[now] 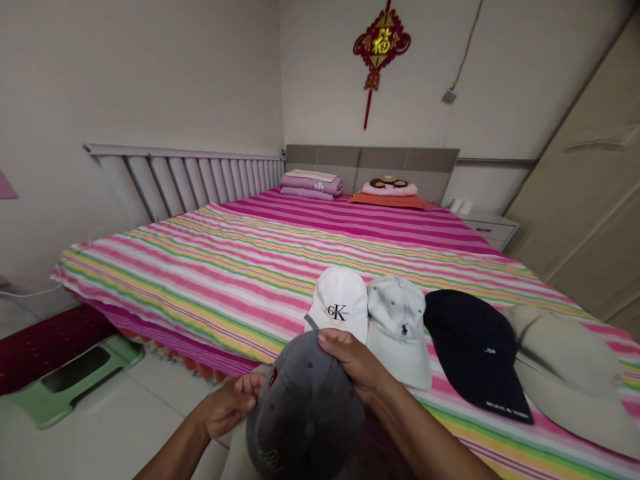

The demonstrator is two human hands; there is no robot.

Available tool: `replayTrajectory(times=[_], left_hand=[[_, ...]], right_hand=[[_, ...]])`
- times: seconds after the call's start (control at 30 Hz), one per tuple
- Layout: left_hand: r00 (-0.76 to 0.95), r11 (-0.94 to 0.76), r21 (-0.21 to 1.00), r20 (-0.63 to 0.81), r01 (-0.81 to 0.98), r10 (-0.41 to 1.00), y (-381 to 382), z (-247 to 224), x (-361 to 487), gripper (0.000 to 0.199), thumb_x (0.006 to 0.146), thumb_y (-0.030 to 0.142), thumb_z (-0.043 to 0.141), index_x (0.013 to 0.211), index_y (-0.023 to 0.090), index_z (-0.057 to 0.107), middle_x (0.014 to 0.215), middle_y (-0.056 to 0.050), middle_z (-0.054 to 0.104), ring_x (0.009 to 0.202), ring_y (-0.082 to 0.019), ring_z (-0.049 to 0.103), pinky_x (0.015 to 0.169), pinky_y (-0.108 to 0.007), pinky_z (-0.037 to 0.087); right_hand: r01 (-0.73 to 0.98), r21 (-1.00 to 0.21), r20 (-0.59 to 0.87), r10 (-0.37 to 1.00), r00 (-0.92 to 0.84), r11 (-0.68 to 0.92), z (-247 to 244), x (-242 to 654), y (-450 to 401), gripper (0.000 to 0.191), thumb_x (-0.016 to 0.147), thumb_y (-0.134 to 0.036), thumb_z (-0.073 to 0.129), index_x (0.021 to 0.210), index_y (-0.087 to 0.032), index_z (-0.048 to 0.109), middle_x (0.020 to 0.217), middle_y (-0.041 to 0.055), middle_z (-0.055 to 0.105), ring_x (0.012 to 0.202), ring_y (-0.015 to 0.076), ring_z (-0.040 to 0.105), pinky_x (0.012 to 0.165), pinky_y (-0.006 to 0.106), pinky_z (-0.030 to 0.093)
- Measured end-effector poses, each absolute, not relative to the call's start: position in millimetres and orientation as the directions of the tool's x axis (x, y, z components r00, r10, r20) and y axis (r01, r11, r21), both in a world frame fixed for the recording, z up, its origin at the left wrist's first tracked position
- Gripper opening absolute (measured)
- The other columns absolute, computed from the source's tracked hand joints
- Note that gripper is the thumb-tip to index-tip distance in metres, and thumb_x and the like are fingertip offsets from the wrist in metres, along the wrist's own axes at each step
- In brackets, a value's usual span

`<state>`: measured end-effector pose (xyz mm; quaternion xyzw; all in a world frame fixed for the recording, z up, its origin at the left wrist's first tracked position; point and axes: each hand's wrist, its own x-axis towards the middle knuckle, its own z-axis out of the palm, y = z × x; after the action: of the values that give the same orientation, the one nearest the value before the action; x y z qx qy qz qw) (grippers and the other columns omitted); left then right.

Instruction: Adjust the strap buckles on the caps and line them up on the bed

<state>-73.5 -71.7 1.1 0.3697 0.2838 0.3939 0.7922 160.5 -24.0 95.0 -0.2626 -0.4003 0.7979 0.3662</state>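
A dark grey cap (310, 407) is held up at the bottom centre, its rounded crown facing me. My left hand (233, 403) pinches its left edge with curled fingers. On the upper right edge, near a short grey strap, my right hand (355, 363) grips the cap between thumb and fingers. Beyond it on the bed lie a white cap with black CK lettering (340, 300), a pale cap with a small blue logo (397, 320), a black cap (473, 347) and a beige wide-brimmed hat (575, 367), side by side.
The bed wears a striped sheet (200, 267). Folded bedding (311, 185) and a pink stack (390, 190) sit by the headboard (405, 163). A green stool (80, 380) stands at the lower left, a radiator (190, 177) along the left wall, a white nightstand (487, 230) at right.
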Motion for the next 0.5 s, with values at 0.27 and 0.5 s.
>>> replayTrajectory(times=[0.27,0.5], left_hand=[[0.419,0.397,0.778,-0.191,-0.487,0.888,-107,-24,-81,0.027,0.060,0.016,0.069,0.087,0.017,0.068,0.077,-0.007,0.069,0.072,-0.021,0.064,0.069,-0.029,0.046],[0.260,0.259,0.660,-0.099,-0.706,0.961,-90,-18,-101,0.036,0.059,0.011,0.068,0.094,0.022,0.067,0.084,-0.006,0.070,0.080,-0.024,0.065,0.083,-0.032,0.046]], right_hand=[[-0.200,-0.957,-0.053,0.808,-0.587,-0.208,109,156,-12,0.035,0.065,-0.048,0.064,0.065,-0.013,0.061,0.055,-0.0006,0.057,0.049,0.0096,0.047,0.050,0.023,0.035],[-0.090,-0.995,0.088,0.891,-0.446,0.053,145,152,20,0.029,0.065,-0.040,0.066,0.085,-0.018,0.066,0.076,0.0018,0.064,0.073,0.0169,0.055,0.070,0.029,0.039]])
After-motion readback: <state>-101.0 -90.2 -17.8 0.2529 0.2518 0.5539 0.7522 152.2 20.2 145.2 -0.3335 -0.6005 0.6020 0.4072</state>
